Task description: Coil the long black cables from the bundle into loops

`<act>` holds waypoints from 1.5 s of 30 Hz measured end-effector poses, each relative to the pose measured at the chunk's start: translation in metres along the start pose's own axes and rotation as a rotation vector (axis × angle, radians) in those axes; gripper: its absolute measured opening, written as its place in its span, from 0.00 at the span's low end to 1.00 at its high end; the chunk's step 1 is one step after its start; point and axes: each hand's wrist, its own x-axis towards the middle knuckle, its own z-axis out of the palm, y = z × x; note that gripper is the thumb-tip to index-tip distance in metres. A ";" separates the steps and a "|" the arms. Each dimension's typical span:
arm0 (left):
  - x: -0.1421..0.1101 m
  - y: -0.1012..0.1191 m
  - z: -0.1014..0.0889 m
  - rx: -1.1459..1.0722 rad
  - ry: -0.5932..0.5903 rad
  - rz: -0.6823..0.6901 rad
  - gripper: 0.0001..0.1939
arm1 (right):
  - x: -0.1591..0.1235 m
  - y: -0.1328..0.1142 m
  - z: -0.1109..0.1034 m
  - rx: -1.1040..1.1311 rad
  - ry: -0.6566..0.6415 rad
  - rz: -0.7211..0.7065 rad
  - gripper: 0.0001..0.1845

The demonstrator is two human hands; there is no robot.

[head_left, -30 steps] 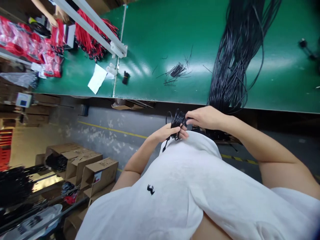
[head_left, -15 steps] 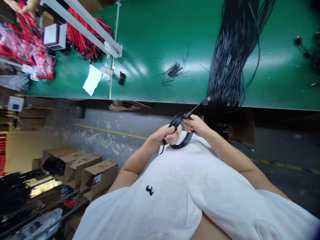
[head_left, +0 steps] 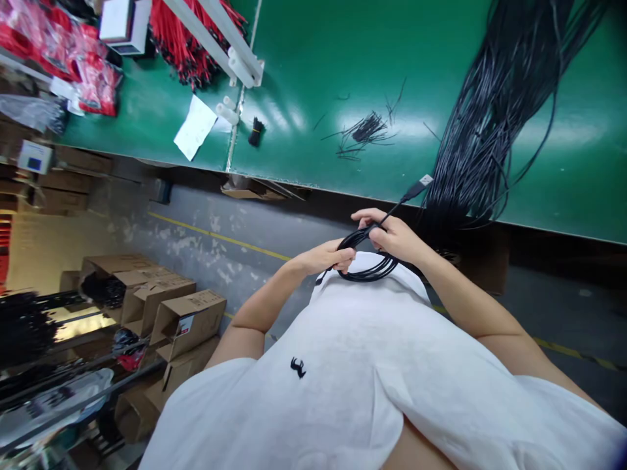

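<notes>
Between my hands, in front of my white shirt, is a coiled black USB cable [head_left: 368, 269]. My left hand [head_left: 332, 256] is closed round the left side of the coil, thumb on top. A short cable end pokes out below that hand. My right hand [head_left: 389, 234] pinches the coil's upper right side between thumb and fingers, the index finger stretched out over it. From there the cable's USB plug [head_left: 425, 181] sticks out up and to the right, over the table's edge.
The green table [head_left: 304, 52] bears a large bundle of black cables [head_left: 494, 124], loose black ties [head_left: 367, 129], a small tied bundle [head_left: 255, 132], a paper sheet [head_left: 194, 127] and red cables [head_left: 191, 46]. Cardboard boxes [head_left: 189, 320] stand at lower left.
The view has shifted, so the table appears tilted. My right hand has moved up the coil and its fingers have spread more. The coil looks looser, and the USB plug reaches farther up and right.
</notes>
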 end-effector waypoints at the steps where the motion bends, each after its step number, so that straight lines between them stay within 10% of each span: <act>1: -0.001 0.000 -0.002 -0.009 -0.006 0.012 0.26 | 0.005 -0.006 0.001 -0.025 -0.023 0.028 0.24; 25: -0.024 -0.021 -0.031 -0.663 -0.080 -0.183 0.14 | 0.030 0.014 0.055 0.165 -0.004 0.276 0.30; 31: -0.005 0.037 -0.078 -0.942 0.588 0.220 0.18 | 0.067 0.039 0.022 0.451 -0.046 0.414 0.29; 35: 0.010 0.065 -0.104 -0.900 0.983 0.493 0.17 | 0.086 0.041 0.027 0.651 -0.371 0.622 0.30; 45: 0.028 0.085 -0.101 -0.919 1.183 0.583 0.19 | 0.120 0.023 -0.001 0.643 -0.704 0.621 0.22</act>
